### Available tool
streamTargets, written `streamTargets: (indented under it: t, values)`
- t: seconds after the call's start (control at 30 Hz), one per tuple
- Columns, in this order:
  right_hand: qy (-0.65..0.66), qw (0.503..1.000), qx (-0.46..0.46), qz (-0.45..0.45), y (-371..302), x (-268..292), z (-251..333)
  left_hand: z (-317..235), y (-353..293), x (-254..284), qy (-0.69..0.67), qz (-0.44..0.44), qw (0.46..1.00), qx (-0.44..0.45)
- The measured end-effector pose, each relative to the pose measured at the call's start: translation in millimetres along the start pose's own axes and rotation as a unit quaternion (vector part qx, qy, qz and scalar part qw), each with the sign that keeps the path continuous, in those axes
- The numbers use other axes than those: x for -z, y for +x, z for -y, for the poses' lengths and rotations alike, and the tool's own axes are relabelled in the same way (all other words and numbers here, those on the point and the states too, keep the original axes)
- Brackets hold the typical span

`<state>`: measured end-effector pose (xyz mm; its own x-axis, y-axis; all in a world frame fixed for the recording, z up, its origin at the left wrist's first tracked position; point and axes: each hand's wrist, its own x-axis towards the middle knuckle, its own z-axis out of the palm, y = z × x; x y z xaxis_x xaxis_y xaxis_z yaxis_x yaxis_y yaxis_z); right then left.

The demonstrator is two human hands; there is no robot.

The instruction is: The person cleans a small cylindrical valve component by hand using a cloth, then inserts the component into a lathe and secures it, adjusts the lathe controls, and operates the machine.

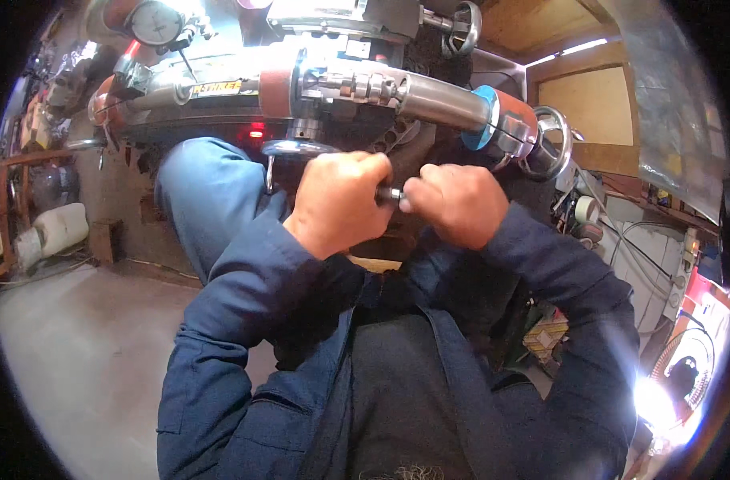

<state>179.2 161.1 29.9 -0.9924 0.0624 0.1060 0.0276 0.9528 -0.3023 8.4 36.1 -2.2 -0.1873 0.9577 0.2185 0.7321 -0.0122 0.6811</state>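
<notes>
In front of my chest, both hands are closed on a small dark metal part with a bright silver pin (394, 194) showing in the gap between them. My left hand (343, 200) wraps round its dark end. The thumb and fingers of my right hand (458, 205) pinch the silver end. My fingers hide most of the part, so its exact kind cannot be made out. Just beyond my hands is a machine with a long metal bed (229, 90), and a chrome handwheel (301, 149) sits close to my left knuckles.
A dial gauge (155, 22) stands at the machine's far left. A thick steel cylinder (443, 102) and another handwheel (550, 144) are on its right. A white plastic jug (64, 227) is by the left wall. A fan (685, 370) and bright lamp (655, 402) are at the right.
</notes>
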Motion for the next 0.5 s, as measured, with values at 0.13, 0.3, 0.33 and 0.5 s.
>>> streamTargets:
  t: [0.13,0.3,0.33,0.5]
  values:
    - [0.588,0.744,-0.303,0.095,4.5,-16.7,10.3,13.3,1.7,-3.1,0.009,-0.073,0.997,-0.012]
    - [0.74,0.603,-0.297,0.014,-5.7,15.0,28.0,7.1,2.7,5.9,-0.062,-0.104,0.991,0.053]
    - [0.663,0.689,-0.293,-0.026,-9.6,13.7,26.9,5.6,0.7,5.4,-0.089,-0.09,0.99,0.067]
    - [0.335,0.92,-0.179,-0.102,-17.5,12.5,13.3,-3.4,-0.4,-1.0,-0.125,-0.039,0.988,0.079]
